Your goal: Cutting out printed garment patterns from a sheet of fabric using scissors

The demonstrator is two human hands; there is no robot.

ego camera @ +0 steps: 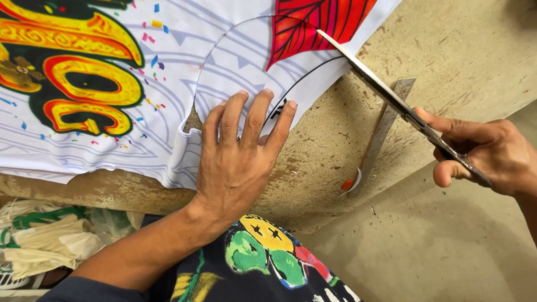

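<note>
My left hand (238, 151) lies flat, fingers spread, pressing a white printed fabric sheet (168, 72) against a worn wooden table (335, 145). The sheet bears yellow and red lettering, confetti specks and a red leaf shape (313, 22). A curved cut runs through the cloth just above my fingers. My right hand (484, 151) grips the handles of long metal scissors (386, 92). Their blades reach up left onto the fabric edge beside the red shape and look nearly closed.
A metal ruler (386, 126) lies on the table under the scissors, with a small cut scrap (349, 183) at its lower end. Bundled white and green cloth (45, 235) sits below the table at left. My printed dark shirt (263, 263) fills the bottom centre.
</note>
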